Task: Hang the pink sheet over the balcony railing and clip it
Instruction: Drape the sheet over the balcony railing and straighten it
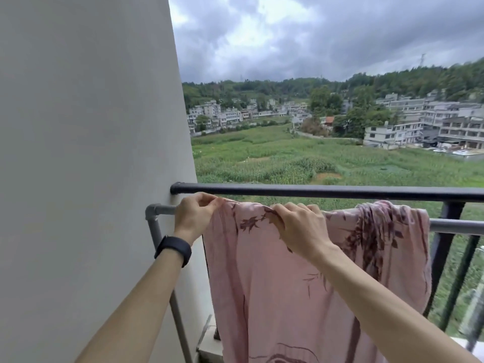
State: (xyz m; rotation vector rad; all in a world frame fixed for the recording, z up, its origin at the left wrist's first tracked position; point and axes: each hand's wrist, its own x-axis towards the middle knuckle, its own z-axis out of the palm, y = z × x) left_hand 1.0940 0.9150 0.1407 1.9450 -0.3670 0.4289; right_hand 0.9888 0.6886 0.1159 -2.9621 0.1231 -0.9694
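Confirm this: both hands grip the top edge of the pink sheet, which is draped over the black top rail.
Not quite. The head view shows the pink sheet draped over the grey pipe below the black top rail, not over that rail. The rest holds: the left hand and right hand both grip its top edge.

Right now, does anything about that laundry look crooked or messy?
Yes: the pink sheet is bunched into a twisted clump at its right end on the grey pipe rail, while the stretch the left hand and right hand pinch hangs flat.
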